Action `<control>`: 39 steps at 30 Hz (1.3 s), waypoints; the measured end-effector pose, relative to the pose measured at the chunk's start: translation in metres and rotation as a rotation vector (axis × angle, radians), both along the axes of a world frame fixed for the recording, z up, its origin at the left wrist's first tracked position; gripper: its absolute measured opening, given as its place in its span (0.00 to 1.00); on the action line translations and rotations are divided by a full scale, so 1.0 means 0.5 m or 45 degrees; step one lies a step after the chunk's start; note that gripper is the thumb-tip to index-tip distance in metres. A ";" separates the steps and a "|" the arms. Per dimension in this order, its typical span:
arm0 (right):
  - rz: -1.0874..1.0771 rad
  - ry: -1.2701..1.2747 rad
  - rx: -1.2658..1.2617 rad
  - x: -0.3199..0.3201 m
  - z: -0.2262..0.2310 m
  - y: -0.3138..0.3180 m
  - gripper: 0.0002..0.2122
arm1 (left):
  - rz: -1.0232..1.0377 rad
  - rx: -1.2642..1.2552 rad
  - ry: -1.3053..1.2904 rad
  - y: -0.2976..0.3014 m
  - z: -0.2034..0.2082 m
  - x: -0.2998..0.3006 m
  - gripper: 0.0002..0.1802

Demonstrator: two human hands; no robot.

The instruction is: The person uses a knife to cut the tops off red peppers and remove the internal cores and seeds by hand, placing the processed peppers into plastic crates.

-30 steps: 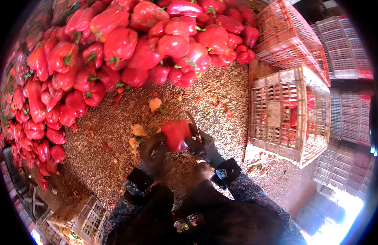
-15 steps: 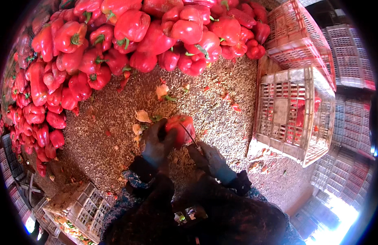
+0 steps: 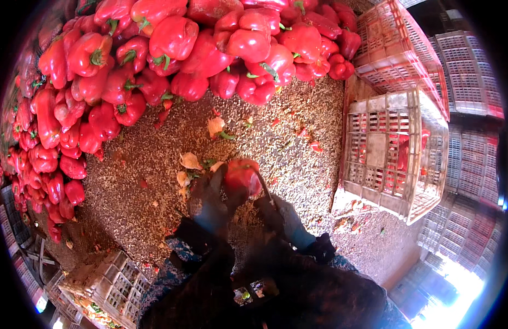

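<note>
A red bell pepper (image 3: 243, 174) is in my left hand (image 3: 209, 196), its gloved fingers wrapped round the pepper's left side. My right hand (image 3: 282, 216), gloved too, is closed round a small knife (image 3: 263, 184). The thin blade lies along the pepper's right side; whether it has cut in, I cannot tell. Part of the pepper's lower side is hidden by the hands. Close to my left hand lie pale scraps of pepper core (image 3: 190, 160) with bits of green stem. Another core piece (image 3: 215, 126) rests farther off on the seed-covered ground.
A big heap of red bell peppers (image 3: 174, 38) curves across the far side and left. At right a white plastic crate (image 3: 374, 148) holds red pieces, beside a red crate (image 3: 394, 49) and stacked crates (image 3: 470, 71). Another crate (image 3: 114, 279) with scraps stands at lower left.
The knife blade has shifted from across the pepper's face to its right edge. Both hands and the pepper have moved slightly, the pepper a little lower.
</note>
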State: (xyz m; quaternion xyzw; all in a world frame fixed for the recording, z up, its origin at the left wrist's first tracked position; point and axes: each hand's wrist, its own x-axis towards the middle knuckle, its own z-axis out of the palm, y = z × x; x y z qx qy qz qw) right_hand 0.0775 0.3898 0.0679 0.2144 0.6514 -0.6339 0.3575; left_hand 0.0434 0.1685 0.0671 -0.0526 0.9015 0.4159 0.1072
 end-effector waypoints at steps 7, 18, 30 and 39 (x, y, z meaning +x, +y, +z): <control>0.541 0.404 0.231 -0.003 0.000 0.015 0.17 | 0.027 0.016 0.024 0.007 0.006 0.007 0.43; 0.643 0.400 0.554 -0.014 -0.009 -0.053 0.12 | 0.365 0.398 -0.194 0.005 -0.039 0.011 0.41; 0.709 0.568 0.677 0.012 -0.078 -0.054 0.11 | 0.417 0.449 -0.158 -0.014 -0.091 0.015 0.39; 0.841 1.072 0.859 0.030 -0.036 -0.025 0.11 | 0.461 0.634 -0.295 0.011 -0.065 0.019 0.39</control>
